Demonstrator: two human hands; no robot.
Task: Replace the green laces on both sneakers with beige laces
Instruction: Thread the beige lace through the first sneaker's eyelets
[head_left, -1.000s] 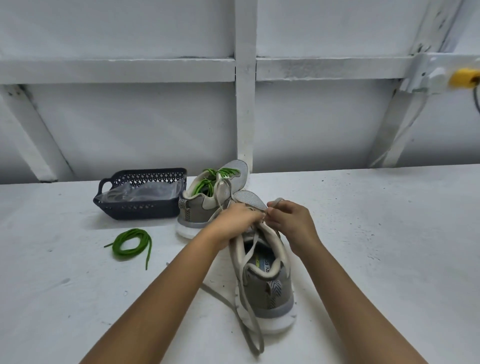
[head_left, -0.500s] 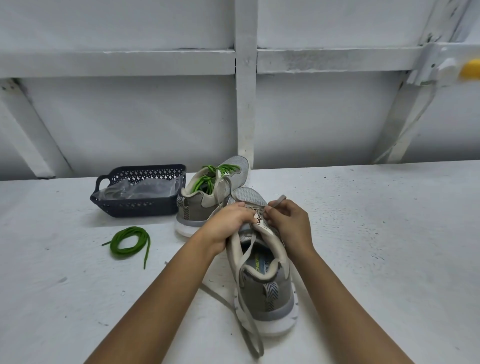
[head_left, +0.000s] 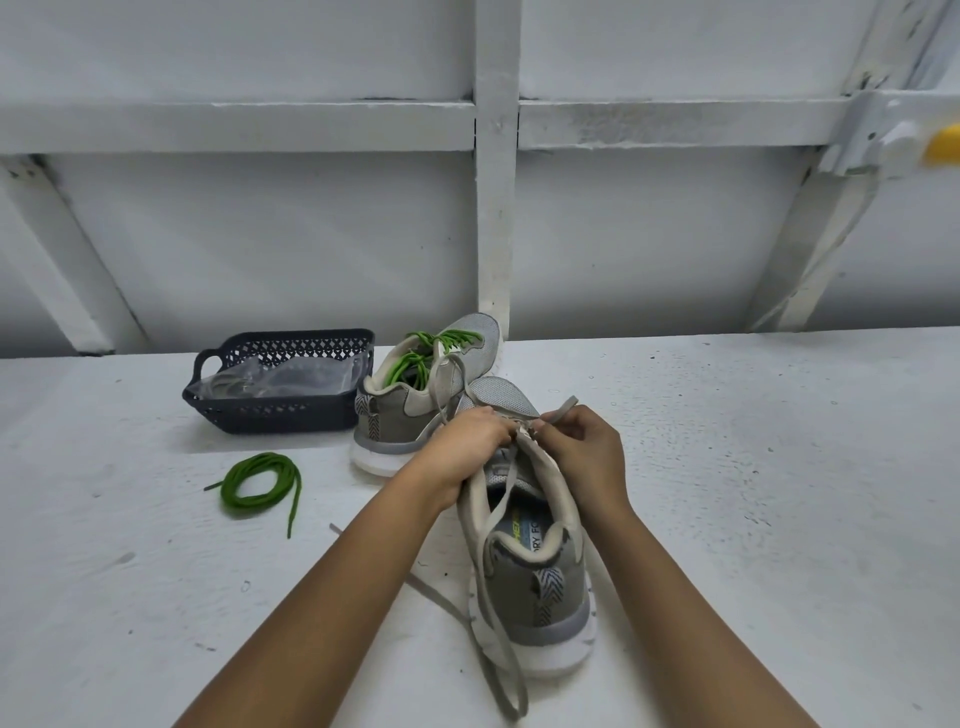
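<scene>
Two sneakers: near sneaker (head_left: 540, 597) at six o'clock, far sneaker (head_left: 405, 410) at twelve; two green laces: loose lace (head_left: 254, 480) at nine, threaded lace (head_left: 415, 358) in the far sneaker; one beige lace (head_left: 562, 407); one basket (head_left: 280, 415) at ten; one clear bag (head_left: 280, 376) inside; two hands: left hand (head_left: 462, 447), right hand (head_left: 582, 452).

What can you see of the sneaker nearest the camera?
The near sneaker is grey, with a mesh toe, pale collar lining, a chevron heel tab and thick white sole. It stands upright on the white table, heel toward the camera. A flat beige lace is partly threaded, one end trailing past the heel. The left hand grips its upper; the right hand pinches the other lace end.
</scene>
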